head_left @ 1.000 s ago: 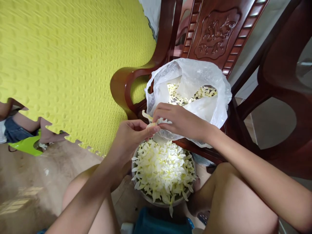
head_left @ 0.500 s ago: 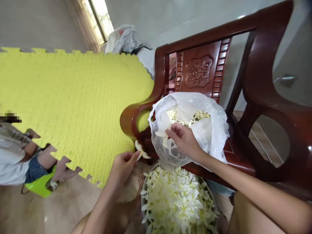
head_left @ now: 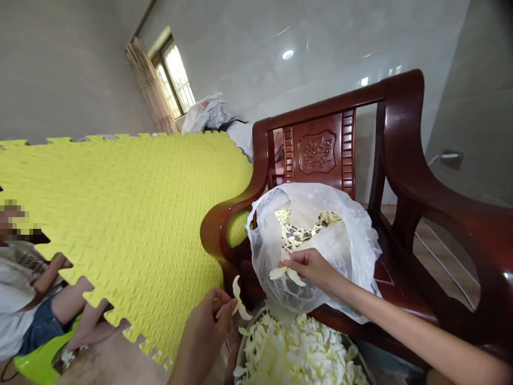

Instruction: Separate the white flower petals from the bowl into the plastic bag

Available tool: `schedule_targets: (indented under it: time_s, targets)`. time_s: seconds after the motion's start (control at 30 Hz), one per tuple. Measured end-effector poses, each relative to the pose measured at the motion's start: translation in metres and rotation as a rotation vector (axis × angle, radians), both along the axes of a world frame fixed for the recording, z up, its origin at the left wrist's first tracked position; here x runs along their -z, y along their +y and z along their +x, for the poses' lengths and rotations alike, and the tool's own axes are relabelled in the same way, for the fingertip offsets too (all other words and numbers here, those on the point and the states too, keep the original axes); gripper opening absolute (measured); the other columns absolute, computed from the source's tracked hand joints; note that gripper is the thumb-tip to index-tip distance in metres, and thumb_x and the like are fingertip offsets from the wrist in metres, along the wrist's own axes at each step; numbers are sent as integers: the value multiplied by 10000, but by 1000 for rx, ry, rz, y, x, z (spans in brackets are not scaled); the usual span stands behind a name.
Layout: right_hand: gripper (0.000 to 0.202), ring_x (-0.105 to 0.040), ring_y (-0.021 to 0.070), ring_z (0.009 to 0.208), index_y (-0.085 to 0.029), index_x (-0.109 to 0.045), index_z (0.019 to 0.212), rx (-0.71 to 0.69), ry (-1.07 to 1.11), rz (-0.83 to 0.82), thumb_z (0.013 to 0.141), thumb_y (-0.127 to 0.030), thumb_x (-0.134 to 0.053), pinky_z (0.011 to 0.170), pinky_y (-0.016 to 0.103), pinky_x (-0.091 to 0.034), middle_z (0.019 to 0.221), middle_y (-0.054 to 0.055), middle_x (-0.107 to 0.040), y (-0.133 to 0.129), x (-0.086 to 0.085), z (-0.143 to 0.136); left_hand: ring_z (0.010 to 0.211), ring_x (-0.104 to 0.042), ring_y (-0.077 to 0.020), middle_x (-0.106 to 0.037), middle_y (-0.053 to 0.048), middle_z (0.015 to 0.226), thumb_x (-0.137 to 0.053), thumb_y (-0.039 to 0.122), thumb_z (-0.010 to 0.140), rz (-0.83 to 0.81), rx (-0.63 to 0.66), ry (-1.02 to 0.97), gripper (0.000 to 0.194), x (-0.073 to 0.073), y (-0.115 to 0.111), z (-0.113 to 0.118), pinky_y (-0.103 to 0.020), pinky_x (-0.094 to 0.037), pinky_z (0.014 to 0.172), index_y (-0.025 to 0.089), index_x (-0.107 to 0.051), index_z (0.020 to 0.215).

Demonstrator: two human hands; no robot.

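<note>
My left hand [head_left: 212, 326] pinches a white flower [head_left: 239, 302] with long petals, left of the bowl. My right hand [head_left: 315, 270] holds another white flower [head_left: 287, 272] between thumb and fingers, over the near side of an open translucent plastic bag [head_left: 360, 240]. Inside the bag lie small pale yellow-white pieces [head_left: 292, 232]. Below the bag, a round bowl [head_left: 239, 355] is heaped with white flowers [head_left: 300, 353], its lower part cut off by the frame.
The bag rests on a dark red carved wooden chair [head_left: 401, 112] with curved arms. A yellow foam mat [head_left: 132, 214] stands to the left. Beyond its edge a person [head_left: 24, 310] sits on a green stool [head_left: 40, 363]. A window [head_left: 174, 80] is behind.
The view has tilted up, so the chair, bag and bowl appear lower. My right hand has moved from over the bag's left side towards its near edge, its flower now showing spread petals.
</note>
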State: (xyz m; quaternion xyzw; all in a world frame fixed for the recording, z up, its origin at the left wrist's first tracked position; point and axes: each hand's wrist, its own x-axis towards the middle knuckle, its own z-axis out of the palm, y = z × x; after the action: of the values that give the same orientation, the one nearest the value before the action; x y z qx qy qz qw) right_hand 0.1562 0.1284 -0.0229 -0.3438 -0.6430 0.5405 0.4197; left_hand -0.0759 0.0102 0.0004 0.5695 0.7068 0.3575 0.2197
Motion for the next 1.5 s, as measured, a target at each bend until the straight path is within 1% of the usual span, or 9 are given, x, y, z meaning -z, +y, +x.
schedule_targets:
  time_s: [0.17,0.27,0.43,0.57,0.77,0.9,1.1,1.3,1.5]
  targets:
    - [451,-314,94,481,-158,-736,739,37,63,-27,719,-608,-707,481,255,-222,565,-1,-566,-2,-1,-15,432,-356,-105,-367,106,484,-596,398,767,6,135,-259,205,-7,-4,16,-218,-268,464,213,-517,810]
    - [402,-309,91,491,-167,-748,782,40,102,-33,760,-565,-695,478,255,-228,621,4,-611,-12,-5,-29,445,-404,-86,-435,86,538,-625,449,768,-79,210,-501,271,-12,-4,23,-197,-312,456,191,-555,811]
    - [343,-361,78,497,-162,-736,717,-30,147,4,752,-502,-727,475,236,-265,562,-31,-534,-34,-1,-53,585,-611,-127,-661,-2,707,-620,312,793,156,-10,-283,150,-12,-1,14,-217,-481,560,183,-672,848]
    - [299,-476,91,538,-176,-724,713,-189,190,-100,654,-453,-817,501,231,-364,608,-21,-594,-45,13,-66,658,-675,-143,-719,-33,835,-564,219,819,216,-60,-221,163,-6,1,4,-264,-551,672,192,-723,836]
    - [320,-540,97,563,-167,-678,668,-158,232,-192,603,-423,-858,534,233,-424,623,-14,-619,-50,8,-69,1035,-669,-199,-731,-38,1138,-673,288,797,152,165,-338,171,-10,-2,8,-263,-535,851,267,-789,920]
    - [371,-573,100,597,-177,-609,636,-230,292,-328,586,-441,-865,591,244,-497,639,-32,-603,-46,-2,-60,1027,-678,-219,-737,-53,1125,-712,346,790,156,233,-301,171,-13,-1,19,-281,-542,834,258,-795,911]
    - [315,-562,82,557,-168,-673,681,-220,57,-250,654,-435,-838,500,206,-462,656,-11,-641,-27,9,-30,791,-681,-182,-759,-36,870,-740,300,752,318,84,-134,128,2,6,43,-283,-519,737,175,-758,773]
    - [335,-624,142,578,-189,-642,603,-221,-373,-68,730,-469,-777,513,253,-440,563,4,-616,0,39,28,755,-635,-176,-730,-22,802,-706,322,786,436,-141,151,170,7,16,21,-308,-475,782,161,-753,812]
    - [425,-536,96,430,-170,-680,683,-477,-783,115,905,-511,-556,430,241,-357,552,-14,-616,-11,73,55,625,-567,-151,-694,-16,693,-769,351,731,229,17,323,216,14,19,17,-306,-422,695,145,-774,796]
